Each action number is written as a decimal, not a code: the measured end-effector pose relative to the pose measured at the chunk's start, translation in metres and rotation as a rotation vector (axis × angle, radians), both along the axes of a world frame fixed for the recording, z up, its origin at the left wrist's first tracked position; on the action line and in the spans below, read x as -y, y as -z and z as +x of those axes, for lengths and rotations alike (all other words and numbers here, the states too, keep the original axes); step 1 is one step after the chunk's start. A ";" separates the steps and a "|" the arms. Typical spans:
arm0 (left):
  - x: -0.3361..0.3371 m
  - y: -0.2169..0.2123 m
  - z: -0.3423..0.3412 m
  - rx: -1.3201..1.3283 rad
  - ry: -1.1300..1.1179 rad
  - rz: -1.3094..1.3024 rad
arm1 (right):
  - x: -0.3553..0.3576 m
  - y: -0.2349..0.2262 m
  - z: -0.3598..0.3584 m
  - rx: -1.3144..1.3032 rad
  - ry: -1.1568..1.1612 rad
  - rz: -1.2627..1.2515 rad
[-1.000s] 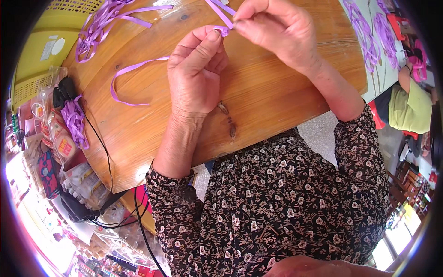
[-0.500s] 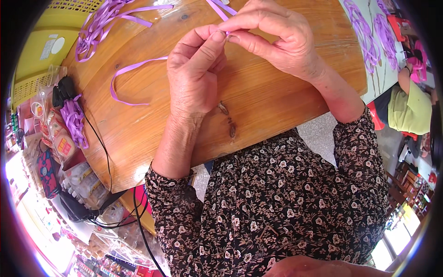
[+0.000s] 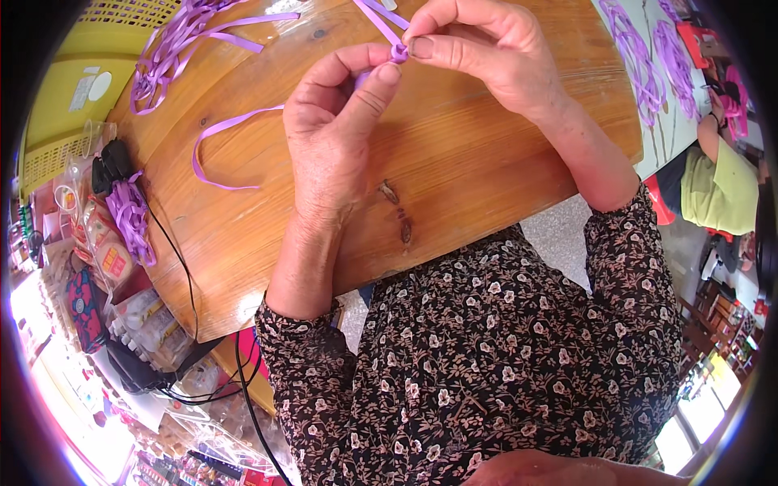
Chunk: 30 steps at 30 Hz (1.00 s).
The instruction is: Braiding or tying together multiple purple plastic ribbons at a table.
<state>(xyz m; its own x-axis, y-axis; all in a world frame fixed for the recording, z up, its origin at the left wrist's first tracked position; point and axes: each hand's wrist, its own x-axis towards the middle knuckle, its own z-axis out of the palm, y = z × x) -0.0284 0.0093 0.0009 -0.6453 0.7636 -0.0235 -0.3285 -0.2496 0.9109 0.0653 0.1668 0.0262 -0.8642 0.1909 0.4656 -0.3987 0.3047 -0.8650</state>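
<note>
Ribbon point(image 3: 399, 53) held between both hands, above the worktop point(image 3: 486, 178).
Left hand point(image 3: 381, 63) grasps its small loop between thumb and forefinger; right hand point(image 3: 412, 42) pinches it at the loop's right edge; half a second ago the right fingers covered the loop, now exposed; a strand point(image 3: 212, 132) curves at left; a bundle point(image 3: 174, 49) lies beyond.

In the upper middle of the frame, the left hand point(image 3: 336, 113), fingers curled, and the right hand point(image 3: 496, 63) nearly meet, thumbs and forefingers pinched, bare forearms point(image 3: 587, 154) slanting inward from below
</note>
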 end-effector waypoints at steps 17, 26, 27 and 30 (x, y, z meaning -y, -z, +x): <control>0.002 0.004 -0.004 0.067 -0.041 -0.078 | 0.003 -0.009 -0.001 -0.118 0.183 0.543; -0.001 0.004 0.003 -0.169 -0.059 -0.112 | -0.005 0.003 -0.003 -0.215 0.233 0.603; -0.002 0.004 0.003 -0.199 -0.064 -0.115 | -0.018 0.014 -0.013 -0.444 0.222 0.752; 0.001 0.004 0.000 -0.199 -0.082 -0.122 | -0.005 0.000 -0.004 -0.409 0.205 0.657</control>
